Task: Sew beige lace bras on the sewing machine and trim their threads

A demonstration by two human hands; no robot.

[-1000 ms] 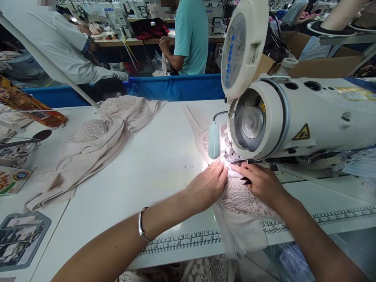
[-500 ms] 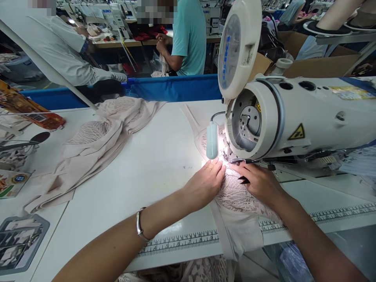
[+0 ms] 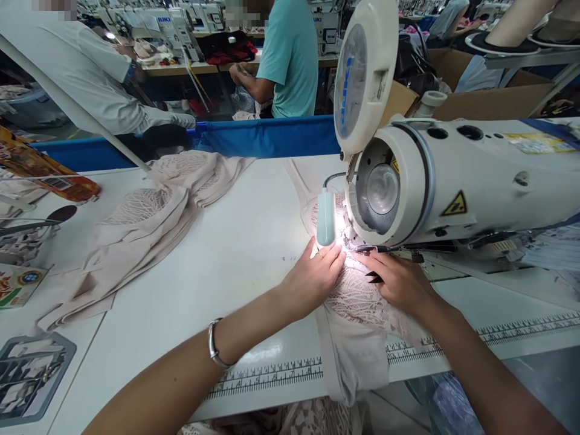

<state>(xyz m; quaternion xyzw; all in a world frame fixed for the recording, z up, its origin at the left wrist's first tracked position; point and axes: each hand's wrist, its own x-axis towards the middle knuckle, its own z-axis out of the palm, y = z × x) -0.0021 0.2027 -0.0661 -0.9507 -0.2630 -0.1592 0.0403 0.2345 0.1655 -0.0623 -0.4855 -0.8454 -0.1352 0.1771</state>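
A pale pink lace garment [image 3: 357,299] lies under the head of a white sewing machine [image 3: 480,175], its plain lower part hanging over the table's front edge. My left hand [image 3: 312,278] rests flat on the garment's left side, fingers spread near the lit needle area. On the right, my right hand [image 3: 401,281] lies on the lace just below the machine, with a dark pointed tool [image 3: 375,277] held against the palm. A small pale-green lamp [image 3: 325,219] hangs above my left fingertips. The needle itself is lost in glare.
More pink garments [image 3: 149,223] are heaped at the left of the white table [image 3: 244,254]. An orange package [image 3: 58,178], a box [image 3: 20,284] and a grey-rimmed tray [image 3: 67,356] are at the far left. A person in teal [image 3: 294,60] sits beyond the blue cloth [image 3: 272,136].
The garment's lower part has shifted left and up a little. My left hand moved slightly left, its thumb side now spread. The part inside the machine's round opening has turned.
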